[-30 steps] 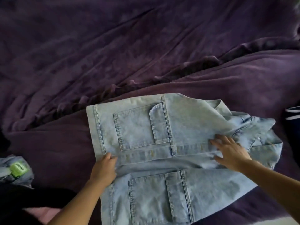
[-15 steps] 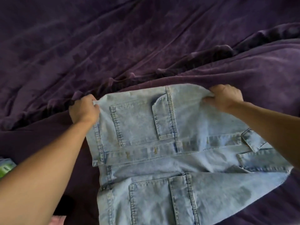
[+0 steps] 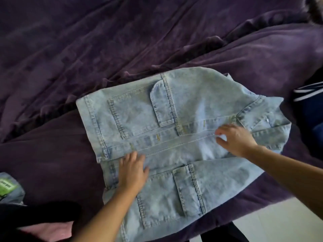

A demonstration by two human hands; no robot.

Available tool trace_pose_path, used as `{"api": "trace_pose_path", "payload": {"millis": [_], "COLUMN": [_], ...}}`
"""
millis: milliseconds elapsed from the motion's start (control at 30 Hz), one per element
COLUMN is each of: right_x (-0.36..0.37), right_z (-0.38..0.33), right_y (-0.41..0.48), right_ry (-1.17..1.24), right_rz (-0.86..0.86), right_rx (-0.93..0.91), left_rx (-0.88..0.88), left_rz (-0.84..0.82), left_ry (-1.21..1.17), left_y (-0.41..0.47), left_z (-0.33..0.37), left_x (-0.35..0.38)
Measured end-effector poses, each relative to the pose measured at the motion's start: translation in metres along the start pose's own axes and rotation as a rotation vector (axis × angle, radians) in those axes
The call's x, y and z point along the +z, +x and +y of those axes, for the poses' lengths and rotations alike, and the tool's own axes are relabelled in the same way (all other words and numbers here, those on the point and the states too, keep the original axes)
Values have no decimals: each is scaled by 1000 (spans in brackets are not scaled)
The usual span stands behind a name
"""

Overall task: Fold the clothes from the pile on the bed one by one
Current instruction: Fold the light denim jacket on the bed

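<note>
Pressing down flat, your left hand (image 3: 132, 172) has its fingers (image 3: 134, 155) straight and spread on the denim jacket (image 3: 174, 105), just at the 6 o'clock side of the button strip near the hem. Your right hand (image 3: 236, 138) lies further along that strip toward 3 o'clock. Its fingers (image 3: 220, 132) are bent with the tips on the cloth, and you cannot tell whether they pinch a bit of fabric or only rest there.

The jacket lies front up near the middle of the bed (image 3: 87, 49), on the purple cover. Its hem is at 9 o'clock, its collar at 3 o'clock, and one chest pocket sits on each side of the strip.

By the look of it you are early with this piece. The two fronts are brought together and smoothed, but the body is not yet doubled over. The folding proper is left, and then the other clothes.

No sleeves show; they may be tucked beneath. The near corner of the jacket runs out of view at 6 o'clock. At 3 o'clock a dark garment with white stripes (image 3: 307, 91) is cut off. At 8 o'clock sit a pale bundle with a green label (image 3: 8, 187), black cloth (image 3: 43, 212) and something pink (image 3: 47, 231). Whether these are folded or waiting you cannot tell.
</note>
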State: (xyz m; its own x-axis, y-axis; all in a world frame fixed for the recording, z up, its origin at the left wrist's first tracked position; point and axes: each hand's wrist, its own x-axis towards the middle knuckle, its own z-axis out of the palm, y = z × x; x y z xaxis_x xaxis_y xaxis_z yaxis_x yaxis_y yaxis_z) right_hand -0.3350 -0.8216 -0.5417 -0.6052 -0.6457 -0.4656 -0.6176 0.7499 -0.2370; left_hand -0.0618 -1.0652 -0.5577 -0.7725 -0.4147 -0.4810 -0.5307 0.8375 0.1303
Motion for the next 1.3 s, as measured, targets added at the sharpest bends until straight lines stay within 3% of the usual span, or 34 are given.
{"api": "trace_pose_path", "payload": {"millis": [67, 200, 267, 400, 467, 567, 667, 767, 867, 967, 1100, 1233, 1300], "right_x": [18, 19, 13, 8, 6, 11, 19, 21, 10, 2, -4, -7, -10], "right_z": [25, 54, 58, 62, 59, 63, 68, 71, 77, 84, 81, 68, 67], "right_y": [-38, -79, -88, -105, -115, -128, -133, -128, -126, -124, -119, -104, -99], "right_ry": [-143, -182, -222, -165, -150, -136, -236, -265, -96, -51, -37, 79, 116], "right_rz": [-272, -415, -351, 235, 345, 168, -59, -145, 44, 259, 351, 390, 387], "right_rx": [132, 305, 259, 78, 108, 199, 122, 1, 13, 20, -35, 29, 55], "left_rx": [-30, -127, -54, 11, -98, -305, -201, -144, -156, -187, -275, -224, -239], "left_rz": [-259, -281, -256, -322, -460, -584, -534, -441, -360, -342, -458, -514, -486], "left_ry": [63, 88, 52, 19, -132, -252, -147, -40, -9, -154, -214, 90, 108], "left_y": [-34, -61, -69, -89, -102, -114, -121, -125, -131, -137, -136, -132, -130], "left_z": [6, 3, 2, 9, 20, 35, 40, 42, 40, 37, 60, 87, 86], "left_x": [25, 33, 27, 26, 22, 23, 33, 37, 39, 38, 37, 47, 46]}}
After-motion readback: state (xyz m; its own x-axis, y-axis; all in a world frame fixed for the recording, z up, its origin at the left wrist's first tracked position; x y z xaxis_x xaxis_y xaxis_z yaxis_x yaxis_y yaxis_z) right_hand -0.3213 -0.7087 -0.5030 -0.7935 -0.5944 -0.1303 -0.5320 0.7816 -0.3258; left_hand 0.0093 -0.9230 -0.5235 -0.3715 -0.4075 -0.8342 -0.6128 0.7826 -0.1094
